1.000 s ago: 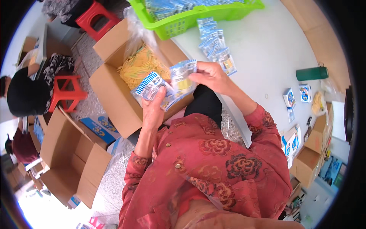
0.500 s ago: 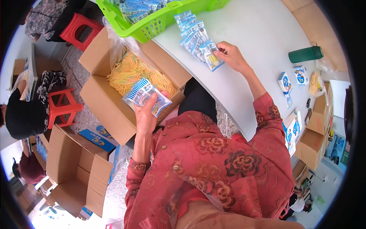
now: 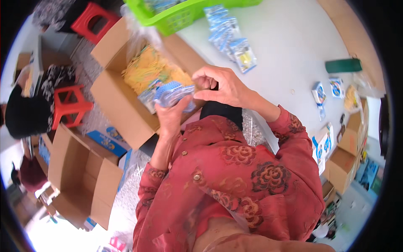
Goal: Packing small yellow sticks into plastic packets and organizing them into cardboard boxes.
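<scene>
A: Where's the work at?

B: Partway, I'd judge. The left hand (image 3: 171,119) is clenched around a small stack of blue-and-white blister packets (image 3: 170,94), held over the edge of the open cardboard box (image 3: 121,105) beside the person's lap. The right hand (image 3: 222,86) is up against the stack's right end, thumb and forefinger pinched together there; I can't tell whether it has a packet in its grip or is just closing on one.

A: What's already done?

B: A fanned row of the same packets (image 3: 228,40) lies on the white desk (image 3: 285,38), just below the green basket (image 3: 184,17), which holds more of them. So some are laid out, and a handful is in hand.

A: And left?

B: Whatever's in that stack, plus the basket's load. The box has a bag of yellow pieces (image 3: 149,71) in it; how that figures in, I can't say.

A: Which way does the stack point?

B: Its long axis runs roughly left to right across the view, tilted a little, with the printed faces turned up toward the camera. The right end points at the right hand and the desk edge; the left end hangs over the box.
</scene>
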Demonstrator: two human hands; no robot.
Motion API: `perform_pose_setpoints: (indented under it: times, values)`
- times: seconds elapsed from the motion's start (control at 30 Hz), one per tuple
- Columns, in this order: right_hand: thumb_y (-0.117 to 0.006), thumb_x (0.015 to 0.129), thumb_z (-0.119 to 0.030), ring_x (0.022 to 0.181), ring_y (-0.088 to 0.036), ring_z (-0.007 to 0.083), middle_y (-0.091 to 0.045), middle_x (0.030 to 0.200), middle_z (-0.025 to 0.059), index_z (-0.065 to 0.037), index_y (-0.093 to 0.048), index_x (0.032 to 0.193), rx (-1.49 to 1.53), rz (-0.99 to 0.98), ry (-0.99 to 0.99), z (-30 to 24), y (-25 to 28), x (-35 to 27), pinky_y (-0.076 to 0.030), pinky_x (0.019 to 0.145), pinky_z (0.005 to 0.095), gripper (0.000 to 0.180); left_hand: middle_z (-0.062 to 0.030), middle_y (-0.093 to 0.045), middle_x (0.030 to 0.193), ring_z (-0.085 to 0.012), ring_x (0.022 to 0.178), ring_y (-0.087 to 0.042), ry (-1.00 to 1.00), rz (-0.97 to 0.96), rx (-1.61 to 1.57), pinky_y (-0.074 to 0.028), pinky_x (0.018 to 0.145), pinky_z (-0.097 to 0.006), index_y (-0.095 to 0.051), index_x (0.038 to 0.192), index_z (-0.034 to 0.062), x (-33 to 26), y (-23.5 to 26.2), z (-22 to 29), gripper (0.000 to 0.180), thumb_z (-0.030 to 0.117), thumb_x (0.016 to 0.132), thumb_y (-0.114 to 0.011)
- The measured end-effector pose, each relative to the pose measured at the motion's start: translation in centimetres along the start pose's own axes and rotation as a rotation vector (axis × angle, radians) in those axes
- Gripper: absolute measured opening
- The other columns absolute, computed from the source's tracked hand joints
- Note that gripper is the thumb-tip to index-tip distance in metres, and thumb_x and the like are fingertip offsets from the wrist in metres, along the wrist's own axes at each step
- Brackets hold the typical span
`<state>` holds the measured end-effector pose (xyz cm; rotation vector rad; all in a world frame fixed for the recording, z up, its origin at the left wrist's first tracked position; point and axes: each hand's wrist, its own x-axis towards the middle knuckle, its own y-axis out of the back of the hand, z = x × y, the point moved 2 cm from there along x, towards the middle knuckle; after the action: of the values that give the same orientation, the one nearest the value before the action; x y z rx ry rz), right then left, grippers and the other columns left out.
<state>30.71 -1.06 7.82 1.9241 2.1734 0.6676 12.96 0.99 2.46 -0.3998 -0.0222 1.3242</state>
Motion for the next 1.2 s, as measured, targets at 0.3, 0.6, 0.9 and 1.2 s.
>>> perform_pose_setpoints:
  times: [0.3,0.6,0.9,1.2]
  values:
    - [-0.059,0.077,-0.010,0.065,-0.050,0.0303,-0.049,0.068,0.0139,0.001,-0.051,0.078,-0.127,-0.227,0.095,-1.6,-2.5,3.1,-0.038,0.058,0.0374,0.014,-0.0024,-0.063,0.084,-0.0080,0.073,-0.058,0.148,-0.120,-0.068,-0.049,0.068,-0.024,-0.061,0.094,0.0011,-1.2,2.1,1.5,0.022,0.002,0.073,-0.067]
    - [-0.060,0.076,-0.012,0.068,-0.051,0.0311,-0.051,0.071,0.0129,0.000,-0.052,0.082,-0.066,-0.294,0.167,-1.6,-4.6,4.2,-0.040,0.059,0.0369,0.016,-0.0031,-0.062,0.087,-0.0089,0.077,-0.058,0.034,-0.067,-0.021,-0.049,0.071,-0.024,-0.058,0.097,-0.0011,-1.7,4.1,2.1,0.025,-0.002,0.073,-0.065]
    - [-0.065,0.073,-0.010,0.067,-0.053,0.0272,-0.052,0.074,0.0134,0.000,-0.055,0.083,-0.158,-0.326,0.182,-2.7,-5.0,5.3,-0.040,0.058,0.0349,0.018,-0.0017,-0.061,0.086,-0.0078,0.076,-0.056,-0.021,-0.038,-0.015,-0.048,0.070,-0.023,-0.059,0.094,-0.0009,-1.8,4.3,2.4,0.025,0.001,0.071,-0.068]
    - [-0.062,0.071,-0.002,0.072,-0.057,0.0259,-0.056,0.077,0.0108,0.000,-0.055,0.085,-0.075,-0.286,0.197,-3.0,-6.0,5.4,-0.044,0.064,0.0322,0.015,-0.0011,-0.061,0.084,-0.0074,0.076,-0.056,0.009,0.008,0.027,-0.047,0.070,-0.023,-0.060,0.092,-0.0011,-2.3,5.5,2.3,0.022,0.002,0.072,-0.067]
